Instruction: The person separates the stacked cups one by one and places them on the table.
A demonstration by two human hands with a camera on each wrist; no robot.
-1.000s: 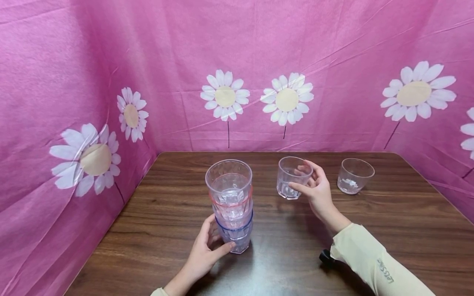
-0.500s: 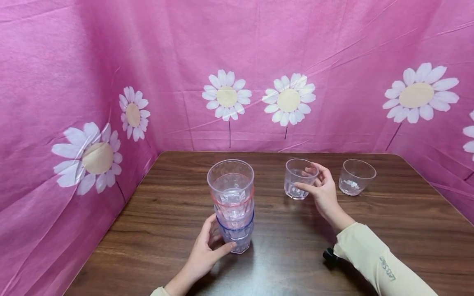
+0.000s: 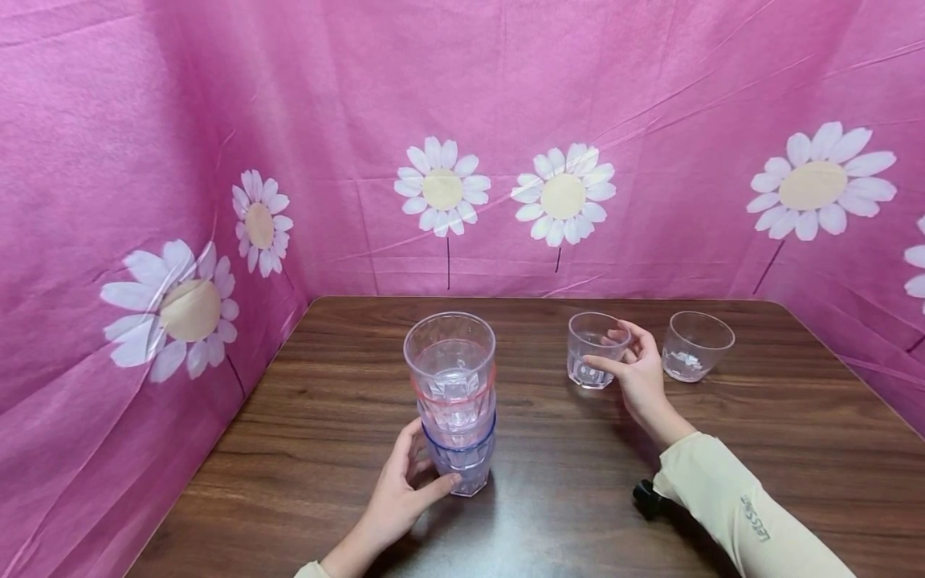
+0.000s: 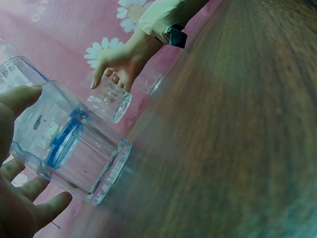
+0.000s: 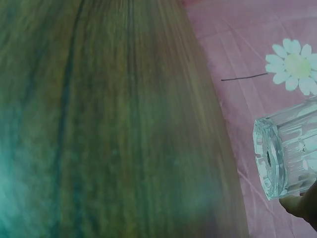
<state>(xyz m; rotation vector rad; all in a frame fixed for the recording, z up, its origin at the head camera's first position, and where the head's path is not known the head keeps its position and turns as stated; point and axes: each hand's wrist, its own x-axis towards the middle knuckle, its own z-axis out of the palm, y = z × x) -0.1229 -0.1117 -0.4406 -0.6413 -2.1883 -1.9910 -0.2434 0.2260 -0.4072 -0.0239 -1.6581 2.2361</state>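
Note:
A tall stack of clear plastic cups [image 3: 454, 393], with red and blue bands showing, stands upright on the table at centre. My left hand [image 3: 401, 486] holds the lowest part of the stack from the left, thumb in front and fingers around the side. In the left wrist view the lower cup [image 4: 74, 144] sits between thumb and fingers. Farther back, my right hand [image 3: 639, 373] grips a clear faceted cup [image 3: 584, 353] by its right side; the cup is upright, and I cannot tell whether its base touches the table. The right wrist view shows that cup's thick base [image 5: 270, 158].
Another clear cup [image 3: 694, 345] stands at the back right, just right of my right hand. The brown wood-grain table [image 3: 325, 401] ends at a pink daisy-printed cloth [image 3: 347, 120] on the back and sides. A black strap piece [image 3: 646, 499] hangs under the right sleeve.
My right hand has moved to the right with the cup, bringing it closer to the other cup at the back right. The left hand and the stack have stayed in place.

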